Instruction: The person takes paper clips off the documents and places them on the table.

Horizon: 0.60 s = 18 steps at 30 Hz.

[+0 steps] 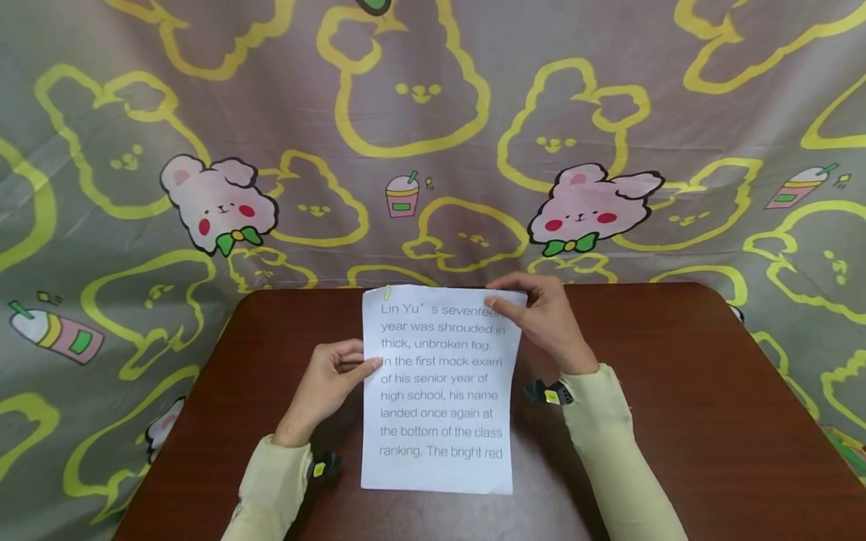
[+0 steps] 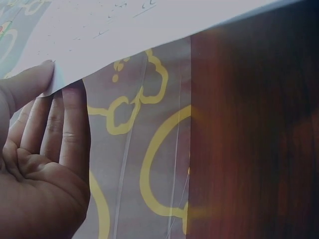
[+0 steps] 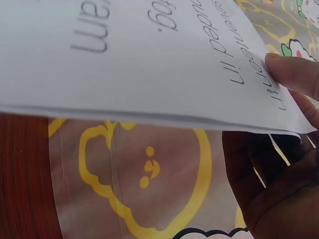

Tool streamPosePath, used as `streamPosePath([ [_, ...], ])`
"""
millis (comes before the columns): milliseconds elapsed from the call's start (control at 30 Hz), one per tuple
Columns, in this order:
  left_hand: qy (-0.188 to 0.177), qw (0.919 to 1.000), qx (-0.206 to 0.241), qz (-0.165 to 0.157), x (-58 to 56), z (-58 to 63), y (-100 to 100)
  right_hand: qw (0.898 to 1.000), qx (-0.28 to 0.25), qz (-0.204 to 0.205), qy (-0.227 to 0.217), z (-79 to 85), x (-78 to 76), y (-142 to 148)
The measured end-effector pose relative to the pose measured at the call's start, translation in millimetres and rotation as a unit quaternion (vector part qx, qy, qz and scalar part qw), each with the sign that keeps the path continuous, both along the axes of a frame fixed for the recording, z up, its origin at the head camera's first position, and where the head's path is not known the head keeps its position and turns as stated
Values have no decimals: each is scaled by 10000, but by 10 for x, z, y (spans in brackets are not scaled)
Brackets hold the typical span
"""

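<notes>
Printed sheets of paper (image 1: 440, 473) are held up over the table, their large English text facing me. A yellow paper clip (image 1: 388, 292) sits on their top left corner. My left hand (image 1: 334, 383) pinches the left edge, thumb in front and fingers behind, as the left wrist view also shows. At the top right corner my right hand (image 1: 548, 319) pinches the sheets, its thumb (image 3: 291, 72) over the text and the other fingers behind. In the right wrist view the paper edge (image 3: 199, 122) shows more than one layer.
A dark brown wooden table (image 1: 710, 421) lies beneath the hands. Behind and beside it hangs a grey curtain (image 1: 460, 180) with yellow outlines and cartoon rabbits. Black wrist devices (image 1: 549, 393) sit at both cream sleeves (image 1: 602, 428).
</notes>
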<state>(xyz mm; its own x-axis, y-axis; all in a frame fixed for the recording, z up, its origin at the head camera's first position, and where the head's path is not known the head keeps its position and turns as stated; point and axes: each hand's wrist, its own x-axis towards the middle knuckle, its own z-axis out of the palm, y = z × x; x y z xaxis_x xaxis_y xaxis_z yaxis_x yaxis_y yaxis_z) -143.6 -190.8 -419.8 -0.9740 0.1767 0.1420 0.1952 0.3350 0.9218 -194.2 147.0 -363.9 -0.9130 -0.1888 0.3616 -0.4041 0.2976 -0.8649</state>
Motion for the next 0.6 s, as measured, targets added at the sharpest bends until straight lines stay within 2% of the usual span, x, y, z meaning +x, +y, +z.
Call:
streamPosePath([
  [600,101,9999,-35,-23,-15,-15,-1,9999,-121,-82,-81,5,-27,59],
])
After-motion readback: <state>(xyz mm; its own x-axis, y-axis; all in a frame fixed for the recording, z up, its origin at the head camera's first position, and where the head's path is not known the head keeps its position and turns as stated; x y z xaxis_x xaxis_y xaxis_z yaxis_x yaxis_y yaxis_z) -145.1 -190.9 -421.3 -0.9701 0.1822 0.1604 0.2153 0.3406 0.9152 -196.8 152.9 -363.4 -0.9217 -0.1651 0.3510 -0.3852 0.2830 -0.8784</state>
